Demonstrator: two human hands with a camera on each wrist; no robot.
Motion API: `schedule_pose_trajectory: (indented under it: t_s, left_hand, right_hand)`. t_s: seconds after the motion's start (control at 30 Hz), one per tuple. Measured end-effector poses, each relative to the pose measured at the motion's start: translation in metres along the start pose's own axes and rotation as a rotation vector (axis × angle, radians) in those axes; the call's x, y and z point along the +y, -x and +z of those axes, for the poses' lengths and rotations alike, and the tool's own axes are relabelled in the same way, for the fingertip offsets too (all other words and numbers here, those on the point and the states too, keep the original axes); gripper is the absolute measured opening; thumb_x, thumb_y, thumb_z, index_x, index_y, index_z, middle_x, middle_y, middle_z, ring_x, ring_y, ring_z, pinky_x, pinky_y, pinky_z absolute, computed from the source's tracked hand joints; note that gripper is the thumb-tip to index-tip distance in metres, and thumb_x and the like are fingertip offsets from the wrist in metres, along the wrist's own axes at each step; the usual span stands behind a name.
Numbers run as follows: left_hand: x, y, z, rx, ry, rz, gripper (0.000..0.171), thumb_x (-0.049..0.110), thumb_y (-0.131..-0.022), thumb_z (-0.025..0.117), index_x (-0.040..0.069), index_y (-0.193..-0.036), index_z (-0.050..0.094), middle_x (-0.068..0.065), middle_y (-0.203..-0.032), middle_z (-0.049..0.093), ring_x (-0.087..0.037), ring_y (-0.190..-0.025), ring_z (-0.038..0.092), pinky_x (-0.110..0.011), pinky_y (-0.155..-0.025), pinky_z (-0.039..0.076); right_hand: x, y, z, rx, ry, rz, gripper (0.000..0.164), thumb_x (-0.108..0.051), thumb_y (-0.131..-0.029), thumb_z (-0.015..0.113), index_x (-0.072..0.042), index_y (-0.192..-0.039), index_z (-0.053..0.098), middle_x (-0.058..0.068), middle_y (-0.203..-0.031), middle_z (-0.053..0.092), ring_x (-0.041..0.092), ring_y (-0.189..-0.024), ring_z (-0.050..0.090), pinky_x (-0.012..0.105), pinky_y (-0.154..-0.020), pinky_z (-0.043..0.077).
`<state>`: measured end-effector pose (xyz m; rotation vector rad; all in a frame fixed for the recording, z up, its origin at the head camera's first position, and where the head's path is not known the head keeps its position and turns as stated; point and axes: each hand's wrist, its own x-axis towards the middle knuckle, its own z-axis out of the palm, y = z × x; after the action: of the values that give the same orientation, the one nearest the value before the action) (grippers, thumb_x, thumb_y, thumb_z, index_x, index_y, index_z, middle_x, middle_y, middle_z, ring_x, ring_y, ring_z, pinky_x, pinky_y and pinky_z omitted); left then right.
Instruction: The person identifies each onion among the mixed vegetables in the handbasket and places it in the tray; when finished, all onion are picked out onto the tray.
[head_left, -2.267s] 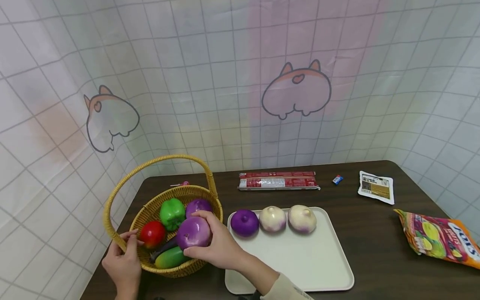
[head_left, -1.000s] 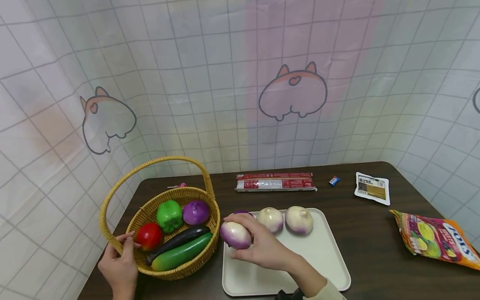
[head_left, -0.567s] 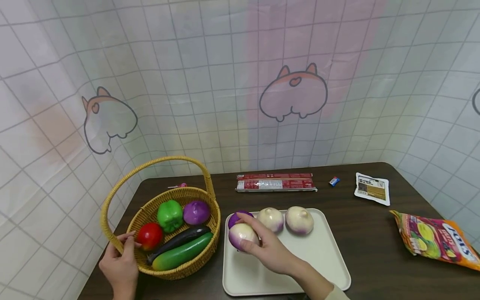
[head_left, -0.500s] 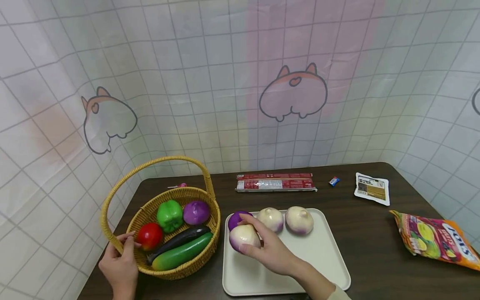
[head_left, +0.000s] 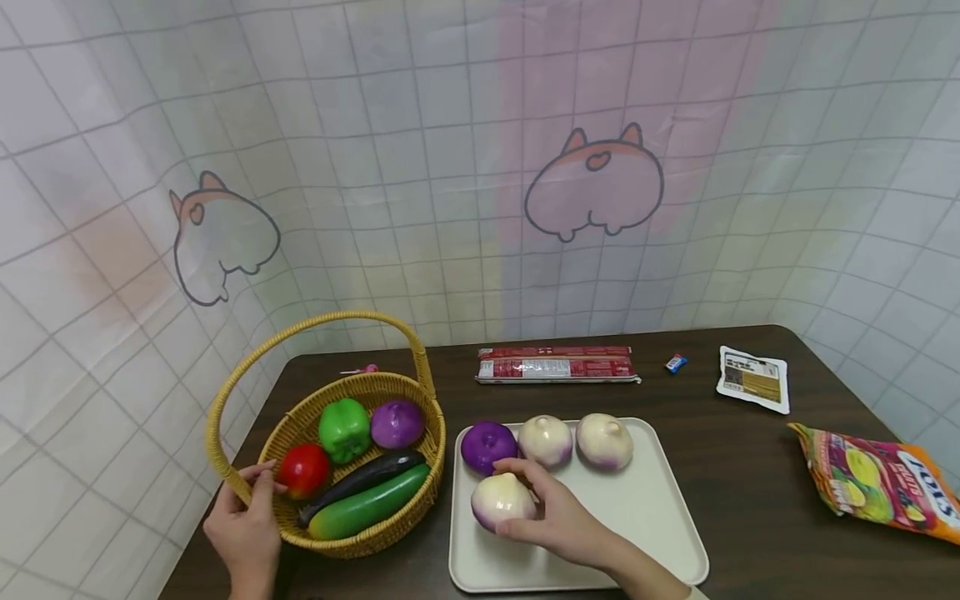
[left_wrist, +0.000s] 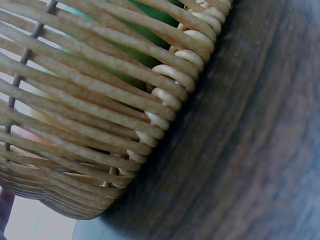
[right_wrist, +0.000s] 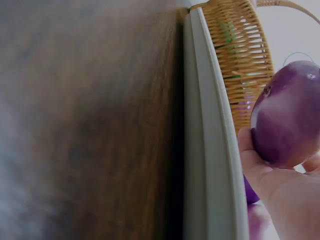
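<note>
My right hand (head_left: pixel 558 521) pinches a white-and-purple turnip (head_left: pixel 501 502) between thumb and fingers, low over the front left of the cream tray (head_left: pixel 600 542). Its pale tip faces up; the right wrist view shows its purple underside. Behind it on the tray stand a purple turnip (head_left: pixel 488 447) and two pale ones, a middle turnip (head_left: pixel 545 440) and a right turnip (head_left: pixel 604 441). My left hand (head_left: pixel 246 525) grips the wicker basket (head_left: pixel 360 546) at its left rim, by the foot of the handle. The left wrist view shows the basket's woven side but not the fingers' hold.
Inside the basket lie a red tomato (head_left: pixel 305 470), green pepper (head_left: pixel 345 430), purple vegetable (head_left: pixel 397 424), eggplant (head_left: pixel 363 483) and green cucumber-like vegetable (head_left: pixel 369 504). Behind the tray is a long red packet (head_left: pixel 557 364). At right are a white pouch (head_left: pixel 752 379) and a candy bag (head_left: pixel 877 477).
My right hand has carried the turnip from above the basket rightward to the tray, turned its pale tip up and lowered it toward the front. My left hand has stayed on the basket.
</note>
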<state>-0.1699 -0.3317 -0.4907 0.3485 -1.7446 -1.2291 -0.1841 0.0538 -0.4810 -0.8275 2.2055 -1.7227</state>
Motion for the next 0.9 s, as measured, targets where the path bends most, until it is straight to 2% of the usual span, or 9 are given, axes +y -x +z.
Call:
schedule_pose_trajectory:
  t_s: [0.2,0.4,0.63,0.9]
  left_hand:
    - [-0.001,0.0,0.0,0.011,0.013,-0.002,0.011,-0.002,-0.09,0.065,-0.009,-0.095,0.071,0.0,-0.076,0.072,-0.003,-0.054,0.06,-0.013,-0.051,0.043]
    - [0.001,0.001,0.0,0.005,0.022,-0.009,0.011,-0.003,-0.089,0.065,-0.011,-0.095,0.07,-0.001,-0.072,0.07,-0.002,-0.054,0.06,-0.013,-0.05,0.041]
    - [0.0,0.001,0.002,0.003,-0.02,-0.026,0.01,0.002,-0.091,0.066,-0.003,-0.095,0.073,-0.001,-0.067,0.068,-0.001,-0.054,0.06,-0.015,-0.046,0.038]
    - [0.001,0.002,0.0,0.002,0.002,-0.021,0.01,0.002,-0.091,0.066,-0.004,-0.096,0.072,0.0,-0.076,0.071,-0.003,-0.055,0.061,-0.013,-0.051,0.043]
  right_hand:
    - [0.006,0.001,0.0,-0.002,0.053,-0.02,0.07,-0.026,-0.08,0.079,-0.009,-0.14,0.046,0.008,-0.135,0.05,0.019,-0.118,0.053,0.027,-0.099,0.042]
    - [0.016,0.001,0.002,-0.023,0.075,-0.009,0.074,-0.028,-0.077,0.083,-0.009,-0.139,0.047,0.005,-0.131,0.05,0.015,-0.114,0.054,0.026,-0.098,0.042]
    - [0.026,0.001,0.003,-0.036,-0.09,-0.072,0.074,-0.015,-0.079,0.081,-0.001,-0.14,0.041,0.019,-0.139,0.046,0.016,-0.118,0.056,0.024,-0.099,0.043]
    - [0.031,0.001,0.005,-0.059,-0.108,-0.133,0.074,-0.013,-0.079,0.081,0.001,-0.14,0.041,0.017,-0.139,0.048,0.018,-0.121,0.055,0.025,-0.102,0.042]
